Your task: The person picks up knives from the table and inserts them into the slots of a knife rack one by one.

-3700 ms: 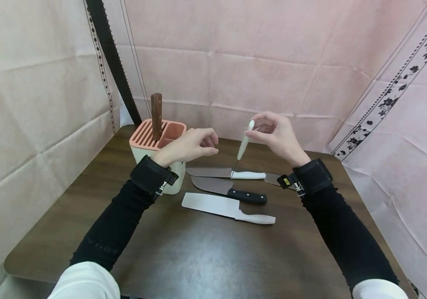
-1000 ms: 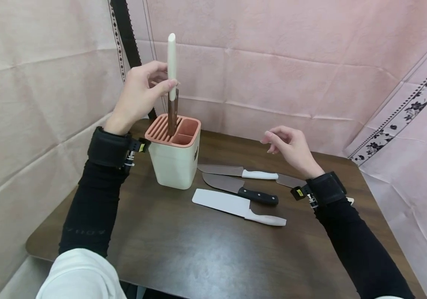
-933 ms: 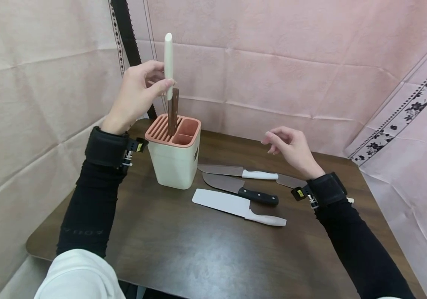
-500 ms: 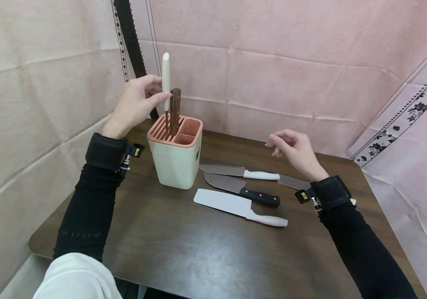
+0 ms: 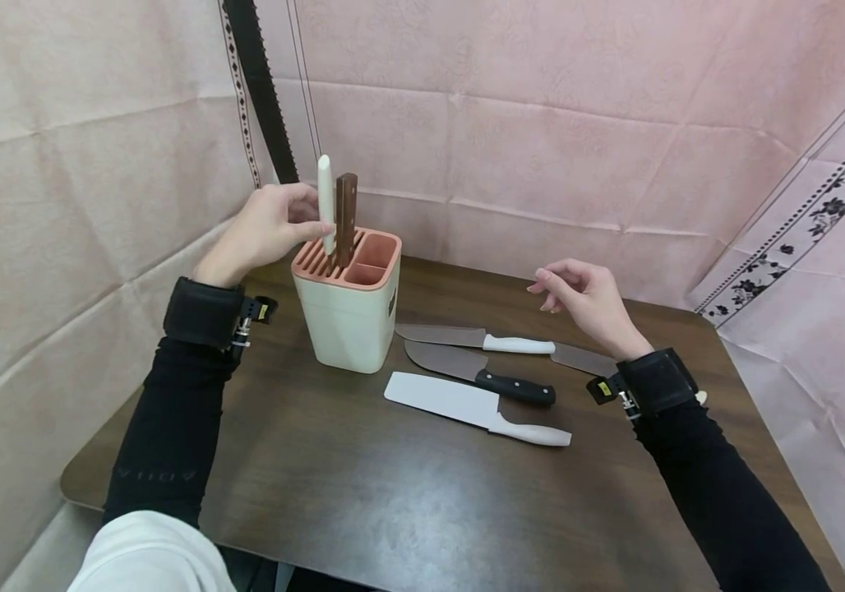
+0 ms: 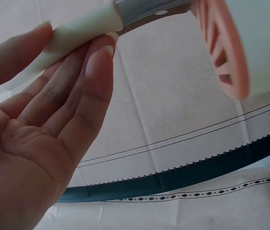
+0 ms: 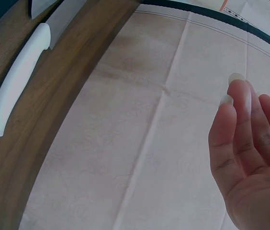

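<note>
In my left hand (image 5: 269, 224) a knife (image 5: 325, 197) with a pale, whitish-green handle is pinched between thumb and fingers. It stands upright over the knife block (image 5: 348, 321), its blade down in one of the slots of the salmon-coloured top. The left wrist view shows a grey stretch of that blade (image 6: 147, 10) between the handle and the slots. Just to the right, a knife with a brown wooden handle (image 5: 346, 215) stands in the block. My right hand (image 5: 581, 300) hovers over the back right of the table, fingers loosely bent, holding nothing.
Several knives lie across the table (image 5: 304, 460): a white cleaver (image 5: 467, 407) in front, a black-handled knife (image 5: 482, 374) behind it, then a white-handled knife (image 5: 477, 339). Another blade (image 5: 584, 359) reaches under the right wrist. Pink cloth (image 5: 578, 123) hangs behind the table.
The pale-handled knife passed from my right hand to my left, went over to the block, then moved down into a slot beside the brown handle. My right hand stays nearly still over the last second.
</note>
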`<state>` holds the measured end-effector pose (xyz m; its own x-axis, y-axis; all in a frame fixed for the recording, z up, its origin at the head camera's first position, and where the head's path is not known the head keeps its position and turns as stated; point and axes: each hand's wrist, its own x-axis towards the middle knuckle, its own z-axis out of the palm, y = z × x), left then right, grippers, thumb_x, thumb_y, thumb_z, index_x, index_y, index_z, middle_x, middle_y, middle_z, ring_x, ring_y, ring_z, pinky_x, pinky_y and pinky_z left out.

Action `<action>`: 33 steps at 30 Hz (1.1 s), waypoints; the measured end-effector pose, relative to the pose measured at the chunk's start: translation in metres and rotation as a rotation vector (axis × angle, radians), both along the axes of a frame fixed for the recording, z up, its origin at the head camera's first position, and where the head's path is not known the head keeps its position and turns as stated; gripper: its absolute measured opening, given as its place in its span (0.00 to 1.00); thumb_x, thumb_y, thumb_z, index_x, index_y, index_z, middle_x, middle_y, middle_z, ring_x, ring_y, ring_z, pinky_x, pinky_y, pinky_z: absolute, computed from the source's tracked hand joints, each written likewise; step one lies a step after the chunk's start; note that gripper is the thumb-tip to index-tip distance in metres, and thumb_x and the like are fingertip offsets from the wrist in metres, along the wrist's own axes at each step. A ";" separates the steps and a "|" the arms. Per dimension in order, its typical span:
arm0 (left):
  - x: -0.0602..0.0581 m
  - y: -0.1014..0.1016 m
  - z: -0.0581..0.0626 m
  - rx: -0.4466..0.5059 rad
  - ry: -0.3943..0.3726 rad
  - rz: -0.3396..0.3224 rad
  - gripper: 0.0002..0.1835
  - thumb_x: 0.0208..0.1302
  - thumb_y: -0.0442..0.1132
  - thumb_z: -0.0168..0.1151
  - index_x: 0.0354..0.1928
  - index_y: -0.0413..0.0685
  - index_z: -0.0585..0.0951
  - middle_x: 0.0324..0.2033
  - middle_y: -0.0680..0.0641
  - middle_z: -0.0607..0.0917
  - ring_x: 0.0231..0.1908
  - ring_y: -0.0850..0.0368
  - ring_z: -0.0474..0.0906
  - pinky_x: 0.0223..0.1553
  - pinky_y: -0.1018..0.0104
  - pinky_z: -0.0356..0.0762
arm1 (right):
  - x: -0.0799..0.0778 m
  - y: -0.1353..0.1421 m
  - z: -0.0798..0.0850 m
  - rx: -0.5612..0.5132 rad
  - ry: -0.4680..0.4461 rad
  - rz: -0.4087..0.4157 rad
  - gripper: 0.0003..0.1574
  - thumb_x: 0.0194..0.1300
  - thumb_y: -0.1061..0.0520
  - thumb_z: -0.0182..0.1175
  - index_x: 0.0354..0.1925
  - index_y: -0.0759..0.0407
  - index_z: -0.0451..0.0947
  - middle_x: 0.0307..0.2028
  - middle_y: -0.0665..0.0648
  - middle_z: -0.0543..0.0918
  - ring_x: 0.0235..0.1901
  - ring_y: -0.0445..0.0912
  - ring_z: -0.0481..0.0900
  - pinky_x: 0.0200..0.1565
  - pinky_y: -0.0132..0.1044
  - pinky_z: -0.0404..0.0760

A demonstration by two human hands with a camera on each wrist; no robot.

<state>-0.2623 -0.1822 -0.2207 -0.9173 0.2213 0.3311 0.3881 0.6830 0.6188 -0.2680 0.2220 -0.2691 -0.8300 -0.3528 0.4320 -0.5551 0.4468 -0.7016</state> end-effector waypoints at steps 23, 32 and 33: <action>-0.005 0.005 -0.018 -0.162 -0.072 0.021 0.15 0.61 0.40 0.60 0.46 0.36 0.77 0.41 0.31 0.84 0.40 0.43 0.79 0.41 0.46 0.76 | -0.026 0.054 -0.036 0.021 -0.020 -0.114 0.13 0.64 0.54 0.56 0.39 0.62 0.80 0.26 0.39 0.85 0.21 0.41 0.80 0.26 0.25 0.81; 0.014 0.006 -0.020 -0.232 -0.089 0.031 0.19 0.61 0.43 0.59 0.47 0.35 0.76 0.41 0.29 0.83 0.39 0.41 0.79 0.37 0.44 0.78 | -0.027 0.132 -0.074 0.410 -0.070 -0.309 0.15 0.64 0.58 0.53 0.42 0.68 0.80 0.38 0.72 0.84 0.37 0.59 0.80 0.39 0.53 0.77; 0.016 0.008 -0.020 -0.237 -0.081 0.031 0.18 0.61 0.43 0.59 0.46 0.35 0.77 0.41 0.29 0.83 0.39 0.41 0.79 0.38 0.43 0.77 | -0.027 0.144 -0.081 0.452 -0.086 -0.320 0.15 0.63 0.59 0.53 0.42 0.70 0.79 0.39 0.74 0.84 0.38 0.61 0.79 0.40 0.56 0.76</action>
